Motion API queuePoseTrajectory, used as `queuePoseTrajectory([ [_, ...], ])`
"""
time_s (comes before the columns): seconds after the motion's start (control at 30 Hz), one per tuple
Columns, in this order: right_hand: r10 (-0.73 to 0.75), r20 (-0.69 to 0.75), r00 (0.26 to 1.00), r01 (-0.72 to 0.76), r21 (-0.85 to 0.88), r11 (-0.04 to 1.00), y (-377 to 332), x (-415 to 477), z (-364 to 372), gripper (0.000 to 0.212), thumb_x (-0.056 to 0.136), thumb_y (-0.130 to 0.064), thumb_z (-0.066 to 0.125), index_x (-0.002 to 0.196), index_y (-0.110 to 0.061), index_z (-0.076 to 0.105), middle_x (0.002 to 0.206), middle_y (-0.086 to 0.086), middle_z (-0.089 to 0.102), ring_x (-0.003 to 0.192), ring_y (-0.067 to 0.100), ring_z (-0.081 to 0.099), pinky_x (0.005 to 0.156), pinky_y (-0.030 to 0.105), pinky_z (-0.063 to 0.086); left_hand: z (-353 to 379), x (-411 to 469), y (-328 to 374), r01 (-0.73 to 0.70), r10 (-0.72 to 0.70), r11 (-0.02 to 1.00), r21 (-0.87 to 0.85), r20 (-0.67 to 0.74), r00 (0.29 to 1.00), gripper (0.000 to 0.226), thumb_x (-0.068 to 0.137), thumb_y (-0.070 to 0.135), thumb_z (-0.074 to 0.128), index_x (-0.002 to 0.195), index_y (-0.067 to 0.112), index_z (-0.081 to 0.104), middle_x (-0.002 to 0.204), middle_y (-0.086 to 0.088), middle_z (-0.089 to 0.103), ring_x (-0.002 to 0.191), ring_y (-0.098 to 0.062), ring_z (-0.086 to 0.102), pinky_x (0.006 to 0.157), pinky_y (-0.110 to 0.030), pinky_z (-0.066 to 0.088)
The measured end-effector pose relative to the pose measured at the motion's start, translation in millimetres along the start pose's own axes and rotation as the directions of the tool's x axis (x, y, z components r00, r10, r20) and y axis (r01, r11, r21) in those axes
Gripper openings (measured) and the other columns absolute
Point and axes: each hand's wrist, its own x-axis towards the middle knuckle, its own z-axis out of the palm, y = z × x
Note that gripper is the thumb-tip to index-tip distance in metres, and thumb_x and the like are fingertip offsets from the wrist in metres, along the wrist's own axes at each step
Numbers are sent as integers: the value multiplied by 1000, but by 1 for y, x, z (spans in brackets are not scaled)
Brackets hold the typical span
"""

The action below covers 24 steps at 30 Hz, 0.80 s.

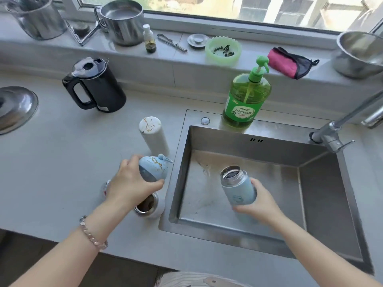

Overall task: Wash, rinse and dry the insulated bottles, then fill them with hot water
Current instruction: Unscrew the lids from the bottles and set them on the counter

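My right hand grips a light blue insulated bottle by its lower half, holding it open-mouthed and tilted over the steel sink. My left hand holds the bottle's rounded blue lid above the counter, left of the sink. Under that hand stands an open white bottle, mouth up. A white bottle with gold marks stands behind it, closed. The black electric kettle sits at the back left.
A green pump bottle of dish soap stands on the sink's back rim. The faucet reaches in from the right. The windowsill holds steel pots, a green strainer, a pink cloth and a steel bowl.
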Motion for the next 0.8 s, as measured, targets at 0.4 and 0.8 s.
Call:
queuePoseTrajectory([
  [0.4, -357, 84, 930, 340, 164, 926, -126, 65, 173, 69, 45, -26, 76, 109, -32, 51, 114, -4, 55, 110, 13, 51, 91, 27, 43, -29, 58, -80, 150, -150, 989, 2, -55, 987, 65, 63, 44, 76, 117, 28, 46, 115, -1, 47, 102, -22, 57, 82, -33, 45],
  [0.8, -213, 133, 968, 215, -3, 977, -110, 90, 156, 72, 81, 14, 40, 145, -9, 18, 145, 5, 28, 137, 14, 28, 110, 24, 26, 3, 147, -97, 117, -135, 984, 137, 129, 982, 60, 68, 45, 71, 116, 21, 43, 112, -5, 44, 94, -26, 57, 71, -28, 41],
])
